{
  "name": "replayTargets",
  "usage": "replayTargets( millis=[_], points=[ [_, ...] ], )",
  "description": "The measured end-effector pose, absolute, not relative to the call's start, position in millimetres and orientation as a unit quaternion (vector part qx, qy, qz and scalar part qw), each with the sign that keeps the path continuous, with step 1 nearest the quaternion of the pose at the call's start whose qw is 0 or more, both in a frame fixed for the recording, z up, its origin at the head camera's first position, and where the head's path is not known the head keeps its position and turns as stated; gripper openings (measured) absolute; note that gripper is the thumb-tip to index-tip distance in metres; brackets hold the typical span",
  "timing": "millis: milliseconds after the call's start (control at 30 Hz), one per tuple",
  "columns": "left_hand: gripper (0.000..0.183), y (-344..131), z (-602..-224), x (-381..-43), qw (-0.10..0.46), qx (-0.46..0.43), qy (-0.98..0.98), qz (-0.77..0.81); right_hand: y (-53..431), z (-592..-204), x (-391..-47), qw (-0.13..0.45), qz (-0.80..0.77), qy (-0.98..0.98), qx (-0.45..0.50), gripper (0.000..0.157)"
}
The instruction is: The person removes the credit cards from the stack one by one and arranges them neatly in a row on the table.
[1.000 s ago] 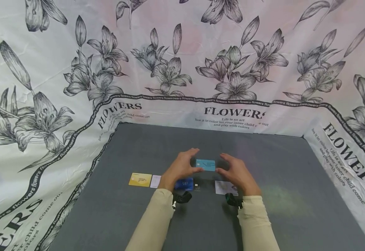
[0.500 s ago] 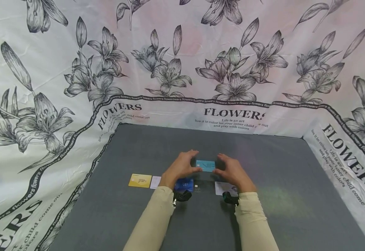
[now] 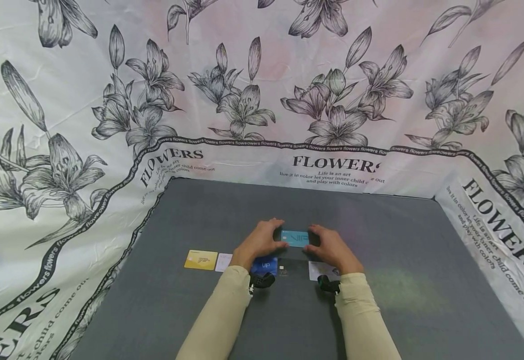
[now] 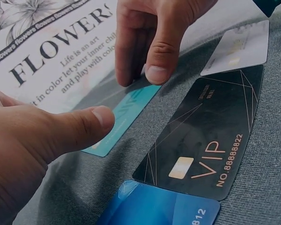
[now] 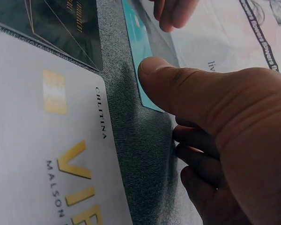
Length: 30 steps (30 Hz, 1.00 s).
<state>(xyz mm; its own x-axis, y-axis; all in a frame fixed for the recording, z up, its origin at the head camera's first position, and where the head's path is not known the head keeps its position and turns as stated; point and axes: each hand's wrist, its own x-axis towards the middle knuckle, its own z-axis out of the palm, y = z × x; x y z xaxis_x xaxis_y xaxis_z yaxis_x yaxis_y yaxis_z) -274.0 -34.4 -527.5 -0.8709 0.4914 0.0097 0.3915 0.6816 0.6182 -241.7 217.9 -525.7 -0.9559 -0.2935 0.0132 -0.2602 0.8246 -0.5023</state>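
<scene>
A teal VIP card (image 3: 295,238) lies on the dark grey table beyond the row of other cards. My left hand (image 3: 258,242) is at its left end, thumb and fingers parted in a curve. On the opposite end my right hand (image 3: 332,247) takes a similar curved shape, thumb toward me and fingers on the far side. In the left wrist view the left thumb (image 4: 100,119) overlaps the card's near end. The right thumb (image 5: 154,70) overlaps its long edge in the right wrist view. Part of the card is hidden behind the thumbs.
Nearer me runs a row: a yellow card (image 3: 201,260), a pale card (image 3: 223,262), a blue VIP card (image 3: 267,265), a black VIP card (image 4: 201,136) and a silver VIP card (image 5: 47,131). A flower-printed cloth (image 3: 244,165) borders the table behind and at the sides.
My right hand has moved left, closer to the teal card's right end. The left hand has shifted only slightly. The teal card stays in place.
</scene>
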Motion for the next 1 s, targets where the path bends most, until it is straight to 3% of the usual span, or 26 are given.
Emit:
replayTargets(
  millis=[500,1000],
  points=[
    [0.067,-34,-539,-279,0.067,0.265,0.919,0.284,213,-530,-245,0.037,-0.223,0.963,-0.149,0.066],
    [0.062,-25,-528,-272,0.083,0.245,0.938,0.231,209,-531,-241,0.026,-0.226,0.963,-0.143,0.060]
  ],
)
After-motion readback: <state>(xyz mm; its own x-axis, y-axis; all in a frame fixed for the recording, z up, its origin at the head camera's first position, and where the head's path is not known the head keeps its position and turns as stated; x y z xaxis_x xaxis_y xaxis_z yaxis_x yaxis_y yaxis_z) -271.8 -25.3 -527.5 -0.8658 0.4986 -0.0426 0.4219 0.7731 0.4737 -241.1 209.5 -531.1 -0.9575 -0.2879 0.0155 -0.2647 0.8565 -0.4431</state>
